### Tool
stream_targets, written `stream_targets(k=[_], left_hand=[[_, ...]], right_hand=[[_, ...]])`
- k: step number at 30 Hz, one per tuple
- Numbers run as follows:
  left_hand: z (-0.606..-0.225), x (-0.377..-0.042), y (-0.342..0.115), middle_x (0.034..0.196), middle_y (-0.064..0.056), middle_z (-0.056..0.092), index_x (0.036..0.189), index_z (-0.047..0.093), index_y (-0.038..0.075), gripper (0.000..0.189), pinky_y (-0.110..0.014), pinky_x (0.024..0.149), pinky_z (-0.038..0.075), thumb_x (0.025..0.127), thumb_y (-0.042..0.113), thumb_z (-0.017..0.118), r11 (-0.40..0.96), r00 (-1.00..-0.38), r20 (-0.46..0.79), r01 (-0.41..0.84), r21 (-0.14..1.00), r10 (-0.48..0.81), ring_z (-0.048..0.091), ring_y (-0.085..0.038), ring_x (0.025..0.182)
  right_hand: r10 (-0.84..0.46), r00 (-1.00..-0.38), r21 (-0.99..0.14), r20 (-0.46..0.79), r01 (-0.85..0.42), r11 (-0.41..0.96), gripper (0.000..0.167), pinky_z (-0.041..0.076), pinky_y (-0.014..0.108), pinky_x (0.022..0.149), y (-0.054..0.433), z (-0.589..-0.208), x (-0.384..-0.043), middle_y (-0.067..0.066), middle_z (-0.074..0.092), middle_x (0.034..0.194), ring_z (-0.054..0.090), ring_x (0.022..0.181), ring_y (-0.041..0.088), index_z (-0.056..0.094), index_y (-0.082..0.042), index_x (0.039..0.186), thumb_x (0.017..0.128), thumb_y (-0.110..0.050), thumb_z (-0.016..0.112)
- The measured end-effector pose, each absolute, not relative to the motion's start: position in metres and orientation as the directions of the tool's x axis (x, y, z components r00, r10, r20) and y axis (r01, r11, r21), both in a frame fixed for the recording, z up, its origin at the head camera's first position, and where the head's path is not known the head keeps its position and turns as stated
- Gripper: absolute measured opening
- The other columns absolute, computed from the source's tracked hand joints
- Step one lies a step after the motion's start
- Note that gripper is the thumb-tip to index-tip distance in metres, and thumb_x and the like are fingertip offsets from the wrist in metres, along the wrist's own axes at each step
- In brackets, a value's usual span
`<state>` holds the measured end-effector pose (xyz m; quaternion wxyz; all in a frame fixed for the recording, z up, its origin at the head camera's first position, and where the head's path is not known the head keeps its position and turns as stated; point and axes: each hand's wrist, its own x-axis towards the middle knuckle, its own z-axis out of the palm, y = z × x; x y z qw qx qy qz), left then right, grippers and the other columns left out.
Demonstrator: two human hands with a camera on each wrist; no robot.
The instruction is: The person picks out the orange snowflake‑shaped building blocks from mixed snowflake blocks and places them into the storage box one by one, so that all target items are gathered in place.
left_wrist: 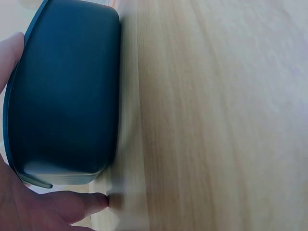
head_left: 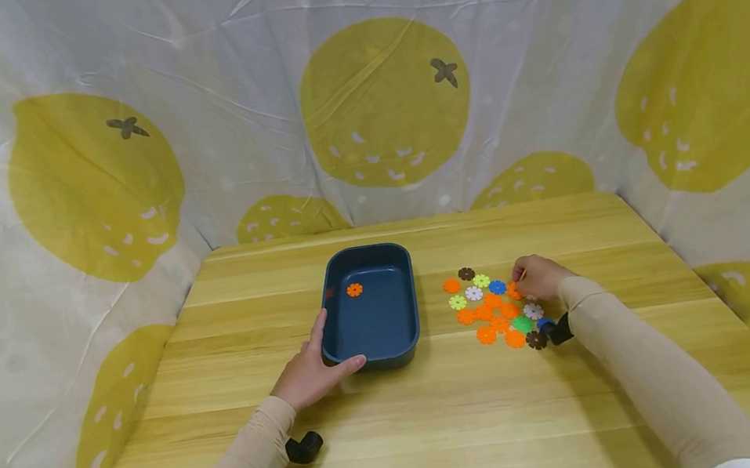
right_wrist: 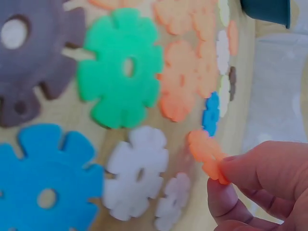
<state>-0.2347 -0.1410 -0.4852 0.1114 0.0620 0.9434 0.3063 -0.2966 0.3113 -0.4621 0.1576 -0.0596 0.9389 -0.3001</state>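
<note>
A dark blue rectangular tub (head_left: 370, 321) stands on the table with one orange snowflake disc (head_left: 355, 289) inside. My left hand (head_left: 309, 371) lies at the tub's near left corner, fingers along the left side and thumb at the near end; the left wrist view shows the tub's outer wall (left_wrist: 67, 91) beside the hand. To the right, my right hand (head_left: 541, 276) pinches an orange snowflake disc (right_wrist: 208, 156) between thumb and finger at the edge of a spread of discs. Near it lie a blue disc (right_wrist: 211, 114), a green disc (right_wrist: 122, 68) and white discs (right_wrist: 136, 174).
Several orange discs (head_left: 498, 324) lie close together on the wooden table (head_left: 404, 451), with yellow-green, brown, white and blue ones around them. A lemon-print cloth (head_left: 387, 106) hangs behind the table and on both sides. Black wrist mounts (head_left: 304, 448) show at both sleeves.
</note>
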Motion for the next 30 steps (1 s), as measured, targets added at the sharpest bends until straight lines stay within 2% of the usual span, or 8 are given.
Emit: stream_targets(k=[8, 13, 18, 30], left_hand=[[-0.485, -0.234, -0.142, 0.162, -0.028, 0.032, 0.165, 0.001, 0.032, 0.117, -0.066, 0.105, 0.045, 0.079, 0.078, 0.066, 0.803, -0.969, -0.175, 0.038, 0.595, 0.176, 0.046, -0.055, 0.138], [-0.485, -0.233, -0.142, 0.162, -0.028, 0.032, 0.165, 0.001, 0.032, 0.118, -0.066, 0.105, 0.045, 0.079, 0.078, 0.067, 0.798, -0.969, -0.174, 0.038, 0.601, 0.178, 0.045, -0.055, 0.138], [-0.486, -0.229, -0.144, 0.162, -0.031, 0.030, 0.164, 0.001, 0.034, 0.118, -0.068, 0.104, 0.044, 0.078, 0.079, 0.067, 0.798, -0.969, -0.179, 0.029, 0.602, 0.171, 0.042, -0.057, 0.140], [-0.485, -0.228, -0.142, 0.157, -0.036, 0.034, 0.164, 0.004, 0.036, 0.117, -0.067, 0.102, 0.047, 0.076, 0.079, 0.069, 0.789, -0.971, -0.173, 0.023, 0.614, 0.163, 0.045, -0.056, 0.138]], right_hand=[[-0.226, -0.953, -0.556, -0.203, -0.078, 0.828, 0.023, 0.048, 0.034, 0.074, 0.304, -0.435, -0.312, 0.022, 0.066, 0.108, 0.056, 0.080, 0.023, 0.059, 0.009, 0.115, 0.098, -0.006, 0.053], [-0.229, -0.962, -0.555, -0.147, -0.111, 0.825, 0.021, 0.049, 0.040, 0.081, 0.285, -0.410, -0.320, 0.022, 0.068, 0.109, 0.058, 0.088, 0.026, 0.064, 0.006, 0.112, 0.100, -0.009, 0.055], [-0.249, -0.960, -0.580, -0.130, -0.130, 0.804, 0.019, 0.048, 0.040, 0.083, 0.261, -0.390, -0.328, 0.019, 0.068, 0.109, 0.057, 0.091, 0.026, 0.065, 0.002, 0.110, 0.102, -0.011, 0.055], [-0.313, -0.948, -0.622, -0.058, -0.211, 0.754, 0.014, 0.041, 0.036, 0.075, 0.199, -0.375, -0.350, 0.017, 0.067, 0.109, 0.050, 0.084, 0.023, 0.065, -0.003, 0.103, 0.102, -0.013, 0.056]])
